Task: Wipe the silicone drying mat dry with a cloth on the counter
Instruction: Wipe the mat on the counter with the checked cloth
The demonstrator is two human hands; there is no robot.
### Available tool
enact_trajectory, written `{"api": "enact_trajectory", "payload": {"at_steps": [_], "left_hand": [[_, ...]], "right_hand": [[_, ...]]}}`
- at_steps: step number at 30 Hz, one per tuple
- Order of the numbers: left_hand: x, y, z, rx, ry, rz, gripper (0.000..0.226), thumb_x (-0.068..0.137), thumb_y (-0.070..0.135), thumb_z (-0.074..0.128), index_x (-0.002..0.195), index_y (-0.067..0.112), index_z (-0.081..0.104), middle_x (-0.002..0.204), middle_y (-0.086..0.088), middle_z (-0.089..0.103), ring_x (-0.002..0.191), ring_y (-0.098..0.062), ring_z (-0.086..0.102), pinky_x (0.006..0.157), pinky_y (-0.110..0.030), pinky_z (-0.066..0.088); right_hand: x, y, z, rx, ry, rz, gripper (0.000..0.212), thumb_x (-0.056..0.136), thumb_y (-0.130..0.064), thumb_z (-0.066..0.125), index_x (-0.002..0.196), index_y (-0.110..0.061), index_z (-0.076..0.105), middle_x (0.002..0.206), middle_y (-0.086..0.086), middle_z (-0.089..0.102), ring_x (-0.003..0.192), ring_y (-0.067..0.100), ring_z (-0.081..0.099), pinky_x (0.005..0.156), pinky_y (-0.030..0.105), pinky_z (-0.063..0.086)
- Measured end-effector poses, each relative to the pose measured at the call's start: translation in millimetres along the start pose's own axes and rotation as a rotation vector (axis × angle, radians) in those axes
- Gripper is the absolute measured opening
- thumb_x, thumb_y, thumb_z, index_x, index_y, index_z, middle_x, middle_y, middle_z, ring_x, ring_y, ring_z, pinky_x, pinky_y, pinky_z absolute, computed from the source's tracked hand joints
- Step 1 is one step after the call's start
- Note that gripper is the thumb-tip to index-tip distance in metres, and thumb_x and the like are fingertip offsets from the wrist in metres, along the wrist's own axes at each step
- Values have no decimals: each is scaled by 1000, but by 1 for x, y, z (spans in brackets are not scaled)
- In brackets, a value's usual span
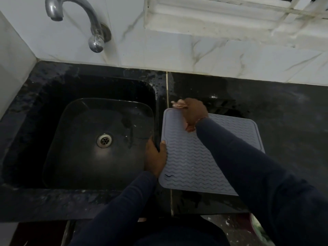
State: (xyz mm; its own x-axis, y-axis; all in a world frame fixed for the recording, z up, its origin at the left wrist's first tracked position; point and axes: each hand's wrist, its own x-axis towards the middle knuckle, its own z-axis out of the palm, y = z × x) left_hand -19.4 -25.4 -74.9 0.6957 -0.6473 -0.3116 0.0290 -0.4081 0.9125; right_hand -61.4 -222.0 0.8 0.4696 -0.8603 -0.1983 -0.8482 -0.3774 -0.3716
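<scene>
A grey silicone drying mat (198,160) with wavy ridges lies on the black counter, just right of the sink. My left hand (156,157) grips the mat's left edge, thumb on top and fingers underneath. My right hand (192,114) is at the mat's far left corner, fingers curled over the far edge and holding it. No cloth is in view. My right sleeve covers part of the mat's middle and right side.
The black sink (99,139) with a metal drain (104,140) is on the left, under a chrome tap (79,20). The black counter (284,121) is wet behind the mat, with a ridged water print. A white marble wall stands behind.
</scene>
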Motion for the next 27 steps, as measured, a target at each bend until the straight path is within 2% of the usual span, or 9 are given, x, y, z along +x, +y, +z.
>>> {"api": "enact_trajectory", "payload": {"at_steps": [3,8,10,12,15,17,22,24,27], "left_hand": [[2,-1,1,41,-6,46,56,99,40,45,147,14,32,145,-6,42,130,-20,42,110,-37,34],[3,-4,4,98,16,95,54,101,34,43,148,10,31,148,-10,40,134,-23,39,108,-29,28],[3,-4,4,124,24,91,54,101,32,43,148,9,30,150,-11,38,136,-23,37,107,-26,25],[5,-5,4,146,21,77,55,101,32,42,149,9,28,152,-11,34,138,-23,33,110,-28,24],[5,-6,4,158,18,103,54,102,29,40,150,9,26,153,-12,31,139,-23,31,113,-30,21],[3,-7,1,175,34,135,55,101,29,40,150,8,25,154,-13,31,140,-25,30,115,-33,21],[-29,-19,-8,465,57,229,63,99,34,38,152,10,17,157,-14,23,143,-27,22,113,-48,21],[-45,-26,-8,586,24,205,65,99,35,40,153,13,13,158,-14,18,144,-27,20,111,-51,23],[-46,-29,-6,701,37,282,59,101,34,34,152,12,15,157,-14,22,142,-30,26,108,-50,29]], "right_hand": [[-9,14,8,-163,95,184,21,96,-22,49,108,-13,64,109,11,67,103,32,63,78,34,43],[-44,-18,26,18,-128,-214,28,98,-22,51,120,-12,65,121,12,65,114,29,58,99,36,41],[-67,-9,22,158,-136,-239,29,96,-27,55,119,-13,66,119,9,66,111,25,59,98,34,41],[-98,16,22,380,-96,-108,26,90,-32,60,111,-17,68,111,3,68,104,18,61,94,34,45],[-153,54,23,740,-108,160,20,75,-13,62,94,-18,67,96,7,68,90,21,63,84,44,52],[-175,62,30,691,-153,189,14,79,-9,64,90,-16,63,90,8,66,83,24,63,78,47,54],[-200,26,60,485,-118,57,34,72,-15,80,89,-19,51,79,-8,59,71,4,55,59,15,40],[-204,20,74,382,-118,19,30,74,-18,76,90,-21,51,84,-4,62,78,16,60,61,26,40],[-211,41,77,307,-45,0,22,83,-31,69,91,-20,52,88,2,63,83,25,60,65,31,38]]}}
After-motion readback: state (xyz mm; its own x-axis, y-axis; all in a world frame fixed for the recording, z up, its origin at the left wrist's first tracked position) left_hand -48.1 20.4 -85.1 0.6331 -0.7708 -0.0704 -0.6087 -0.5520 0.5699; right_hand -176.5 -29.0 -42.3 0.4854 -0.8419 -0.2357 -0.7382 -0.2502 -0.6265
